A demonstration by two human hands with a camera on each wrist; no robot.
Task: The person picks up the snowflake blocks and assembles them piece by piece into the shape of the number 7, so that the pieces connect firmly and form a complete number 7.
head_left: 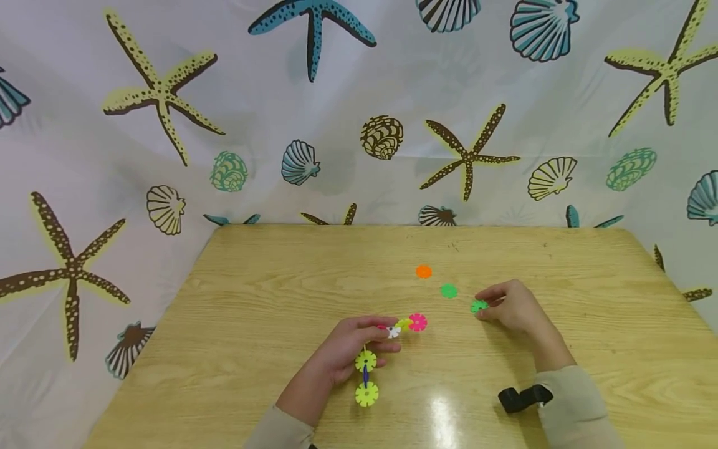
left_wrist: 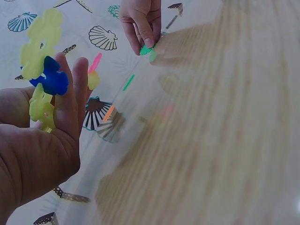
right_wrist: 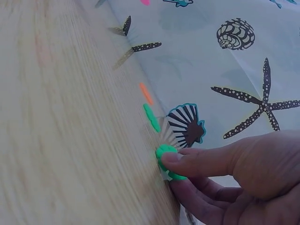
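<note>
My left hand (head_left: 352,348) holds a chain of notched plastic discs, joined edge to edge. Out past its fingertips the chain shows a white disc (head_left: 394,332), a yellow one and a pink disc (head_left: 417,322). Below the palm hang a yellow disc (head_left: 366,360), a blue disc (left_wrist: 55,77) seen edge-on from the head, and another yellow disc (head_left: 367,394). Part of the chain is hidden by the fingers. Over on the right, my right hand (head_left: 513,307) pinches a green notched disc (right_wrist: 165,154) between thumb and fingers, at the table surface.
A second green disc (head_left: 449,291) and an orange disc (head_left: 424,272) lie flat on the wooden table (head_left: 269,274), beyond the hands. A cloth (head_left: 336,125) printed with shells and starfish hangs behind the table. A black strap (head_left: 524,398) is on the right sleeve.
</note>
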